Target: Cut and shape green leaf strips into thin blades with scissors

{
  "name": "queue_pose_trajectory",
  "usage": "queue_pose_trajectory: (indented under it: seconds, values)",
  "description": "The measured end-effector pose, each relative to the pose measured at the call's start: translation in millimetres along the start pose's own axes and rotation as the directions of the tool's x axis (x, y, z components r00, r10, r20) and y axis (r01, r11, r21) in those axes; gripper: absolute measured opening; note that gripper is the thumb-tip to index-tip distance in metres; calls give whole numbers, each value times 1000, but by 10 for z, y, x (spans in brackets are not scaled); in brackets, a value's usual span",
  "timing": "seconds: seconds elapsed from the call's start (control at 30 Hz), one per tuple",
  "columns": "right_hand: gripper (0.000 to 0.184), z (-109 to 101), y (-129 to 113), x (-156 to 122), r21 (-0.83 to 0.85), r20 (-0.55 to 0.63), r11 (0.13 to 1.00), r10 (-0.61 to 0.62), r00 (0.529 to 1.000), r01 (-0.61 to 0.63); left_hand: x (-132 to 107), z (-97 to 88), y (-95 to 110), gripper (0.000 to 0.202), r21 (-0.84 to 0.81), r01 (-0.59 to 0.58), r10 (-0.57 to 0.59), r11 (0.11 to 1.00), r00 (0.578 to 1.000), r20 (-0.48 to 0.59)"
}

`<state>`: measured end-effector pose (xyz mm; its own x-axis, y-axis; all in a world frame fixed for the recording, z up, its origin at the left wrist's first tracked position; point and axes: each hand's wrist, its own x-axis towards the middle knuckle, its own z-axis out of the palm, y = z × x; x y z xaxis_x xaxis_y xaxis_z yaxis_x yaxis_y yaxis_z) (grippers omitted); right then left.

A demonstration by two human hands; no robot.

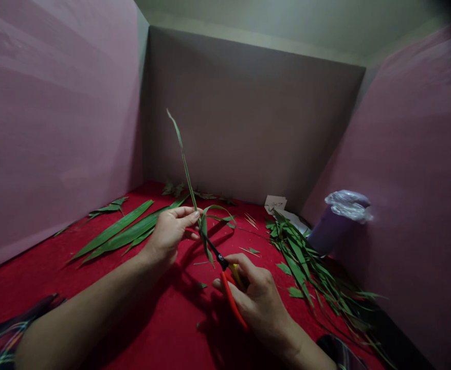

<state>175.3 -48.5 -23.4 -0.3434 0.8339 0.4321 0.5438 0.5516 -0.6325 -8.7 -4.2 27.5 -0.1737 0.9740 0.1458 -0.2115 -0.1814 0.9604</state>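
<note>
My left hand [173, 230] pinches a long, narrow green leaf strip [188, 177] between thumb and fingers. The strip rises up and to the left, while more leaf curls and hangs to the right of my fingertips. Held in my right hand [262, 295] is a pair of scissors [231, 293] with red and yellow handles and dark blades. The blades point up and left and meet the leaf just below my left fingertips. Whether they are fully closed is hard to make out behind the leaf.
Broad leaves [123, 234] lie left on the red cloth [140, 308]. A pile of leaves [306, 262] lies right, before a purple bin [331, 228] with a plastic liner. Toothpick-like sticks [250, 221] and white papers [275, 204] lie farther back. Pink walls [55, 128] stand at both sides.
</note>
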Motion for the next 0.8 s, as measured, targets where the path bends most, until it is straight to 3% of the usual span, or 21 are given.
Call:
queue_pose_trajectory:
  seconds: [0.8]
  values:
    - [21,-20,-23,-9,14,5,1000,-17,1000,17,-17,13,7,11,-6,51,-51,999,997,55]
